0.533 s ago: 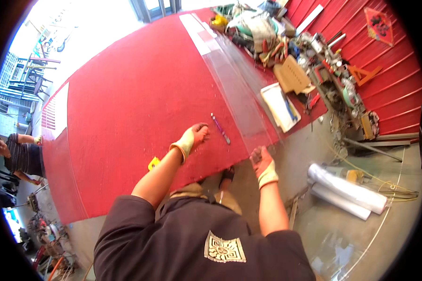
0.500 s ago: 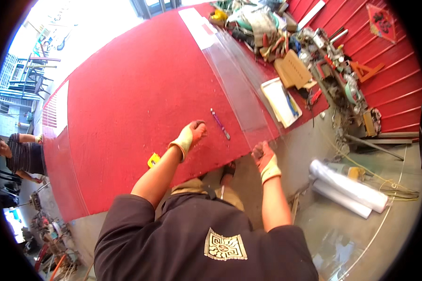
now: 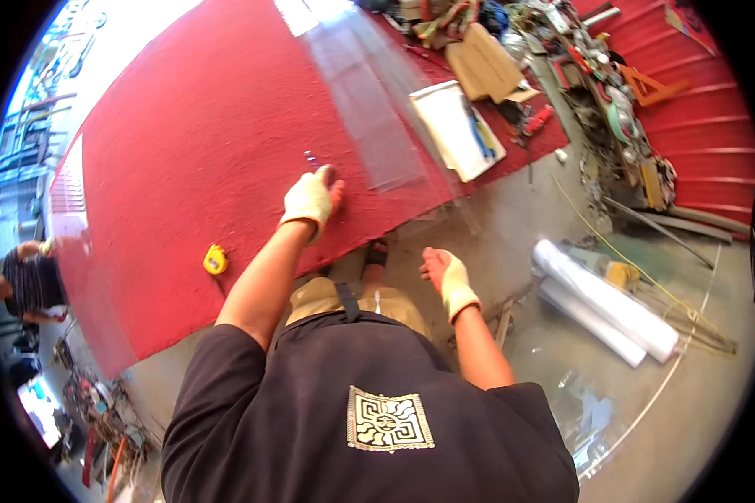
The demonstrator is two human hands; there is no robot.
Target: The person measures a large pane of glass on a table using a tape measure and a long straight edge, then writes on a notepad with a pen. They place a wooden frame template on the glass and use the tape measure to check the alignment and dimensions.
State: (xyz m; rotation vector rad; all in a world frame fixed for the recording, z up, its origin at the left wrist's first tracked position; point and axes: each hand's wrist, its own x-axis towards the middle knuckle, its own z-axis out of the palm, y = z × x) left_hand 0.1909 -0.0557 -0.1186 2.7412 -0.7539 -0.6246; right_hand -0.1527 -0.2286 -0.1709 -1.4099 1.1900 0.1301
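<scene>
My left hand [image 3: 310, 199], in a pale work glove, rests on the red carpeted table [image 3: 184, 168]. Its fingers curl over a thin purple pen-like tool [image 3: 311, 158], and only the tool's tip shows past the knuckles. Just right of that hand a long clear sheet [image 3: 369, 109] lies flat on the carpet, running away from me. My right hand [image 3: 446, 275], also gloved, hangs free off the table's near edge over the concrete floor, fingers apart and holding nothing.
A yellow tape measure [image 3: 216, 260] lies on the carpet near the front edge. A white board [image 3: 457, 130] and a cardboard piece [image 3: 482, 67] sit right of the sheet. White rolls [image 3: 604, 306] lie on the floor. Another person [image 3: 25, 285] stands at left.
My left hand moved right onto the purple tool, which had lain apart from it. My right hand came off the table edge and dropped back toward me.
</scene>
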